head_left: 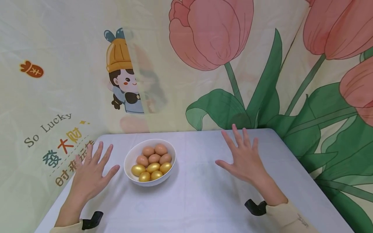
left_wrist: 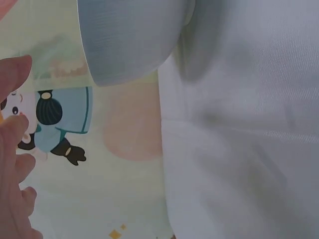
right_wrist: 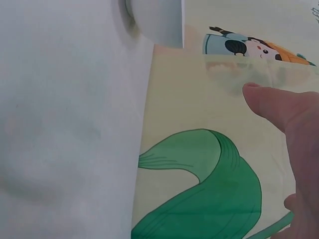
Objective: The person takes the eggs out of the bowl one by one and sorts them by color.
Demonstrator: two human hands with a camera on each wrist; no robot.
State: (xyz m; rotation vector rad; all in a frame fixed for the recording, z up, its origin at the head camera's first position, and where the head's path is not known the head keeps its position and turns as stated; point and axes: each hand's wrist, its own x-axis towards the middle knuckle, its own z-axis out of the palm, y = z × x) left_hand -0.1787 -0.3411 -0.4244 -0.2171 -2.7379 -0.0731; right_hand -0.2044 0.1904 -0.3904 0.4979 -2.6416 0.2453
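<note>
A white bowl [head_left: 128, 171] stands left of the table's middle. Inside it, several brown eggs [head_left: 154, 158] lie toward the back and several gold eggs [head_left: 153, 167] toward the front. My left hand [head_left: 91, 176] hovers to the left of the bowl, fingers spread, holding nothing. Over the right part of the table, my right hand [head_left: 244, 158] is also spread and holds nothing, well apart from the bowl. The left wrist view shows the bowl's outer side [left_wrist: 132, 40]; in the right wrist view only a bit of the bowl [right_wrist: 157, 20] appears at the top.
A white cloth covers the table [head_left: 201, 200]. Behind it hangs a printed backdrop [head_left: 163, 38] with pink tulips, green leaves and a cartoon figure. Black straps with camera mounts [head_left: 255, 207] sit at the wrists, next to beige sleeves [head_left: 288, 218].
</note>
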